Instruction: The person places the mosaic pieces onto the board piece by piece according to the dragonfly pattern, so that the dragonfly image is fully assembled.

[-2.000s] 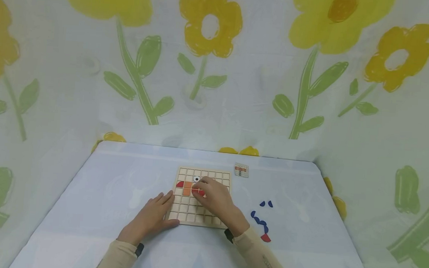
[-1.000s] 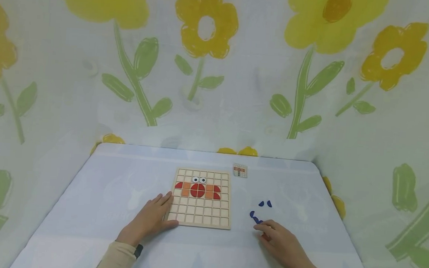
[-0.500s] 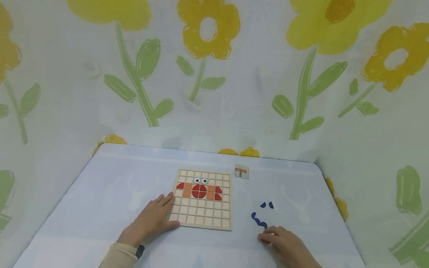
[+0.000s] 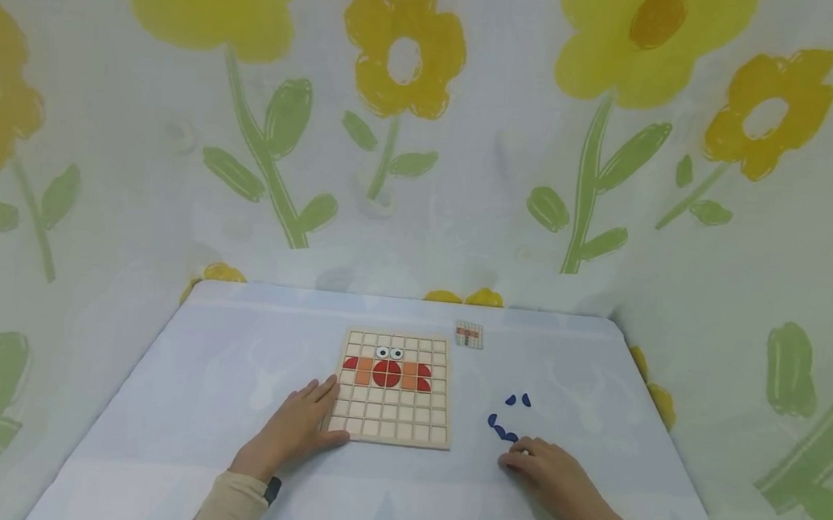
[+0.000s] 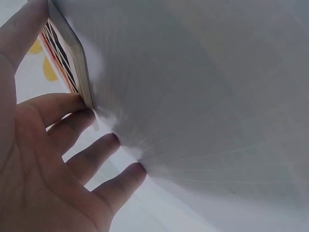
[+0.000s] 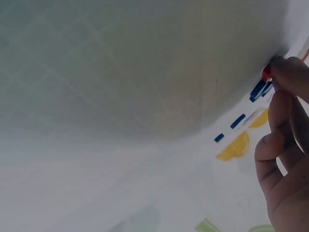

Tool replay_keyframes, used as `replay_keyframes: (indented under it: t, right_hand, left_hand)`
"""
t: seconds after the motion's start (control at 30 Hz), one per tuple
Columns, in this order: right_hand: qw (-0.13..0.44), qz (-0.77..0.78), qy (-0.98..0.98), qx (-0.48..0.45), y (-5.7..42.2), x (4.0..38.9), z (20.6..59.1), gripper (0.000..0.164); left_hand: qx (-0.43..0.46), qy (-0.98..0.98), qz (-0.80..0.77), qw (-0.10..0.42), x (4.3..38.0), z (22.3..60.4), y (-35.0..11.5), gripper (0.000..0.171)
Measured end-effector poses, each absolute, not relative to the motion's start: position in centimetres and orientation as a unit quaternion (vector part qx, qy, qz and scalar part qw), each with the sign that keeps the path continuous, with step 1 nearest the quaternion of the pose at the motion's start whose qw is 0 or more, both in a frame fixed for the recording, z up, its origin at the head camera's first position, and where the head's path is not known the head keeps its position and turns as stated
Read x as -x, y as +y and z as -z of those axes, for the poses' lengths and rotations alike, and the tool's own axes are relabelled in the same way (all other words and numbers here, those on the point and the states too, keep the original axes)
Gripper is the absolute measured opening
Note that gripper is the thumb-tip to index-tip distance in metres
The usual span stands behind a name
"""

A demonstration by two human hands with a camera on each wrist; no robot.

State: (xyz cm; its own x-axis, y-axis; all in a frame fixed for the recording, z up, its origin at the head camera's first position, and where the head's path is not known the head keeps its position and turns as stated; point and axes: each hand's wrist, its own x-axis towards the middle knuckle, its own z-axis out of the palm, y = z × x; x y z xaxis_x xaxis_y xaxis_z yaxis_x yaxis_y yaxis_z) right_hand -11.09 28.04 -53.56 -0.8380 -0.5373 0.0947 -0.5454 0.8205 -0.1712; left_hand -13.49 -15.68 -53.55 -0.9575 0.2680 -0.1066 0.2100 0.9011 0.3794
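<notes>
My left hand (image 4: 296, 429) rests at the wooden grid board's (image 4: 387, 431) front left corner, fingers extended along its left side and thumb at the front edge. In the left wrist view, the board's edge (image 5: 79, 63) meets the thumb and forefinger. Red and orange pieces and two eye pieces (image 4: 389, 353) sit in the board's cells. To the right, my right hand (image 4: 546, 474) pinches a small red piece (image 6: 267, 73) between thumb and finger, low over the table. Just beyond its fingertips lie several dark blue curved pieces (image 4: 500, 432).
Two more blue pieces (image 4: 519, 399) lie farther back on the right. A small card (image 4: 469, 335) with a printed grid picture lies behind the board's right corner. A flower-patterned curtain (image 4: 423, 172) surrounds the white table (image 4: 236, 344).
My right hand has left the board, moved right and down to the loose pieces, and taken hold of the red one. My left hand stays at the board's corner.
</notes>
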Motion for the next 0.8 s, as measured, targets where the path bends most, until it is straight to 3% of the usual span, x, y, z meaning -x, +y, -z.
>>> replay_keyframes:
  t: [0.8]
  right_hand:
    - [-0.001,-0.056,-0.959,-0.278,27.76,11.31,52.94,0.029]
  left_hand:
    - [-0.129,0.972,-0.182,0.072,13.39,53.51,-15.77,0.093]
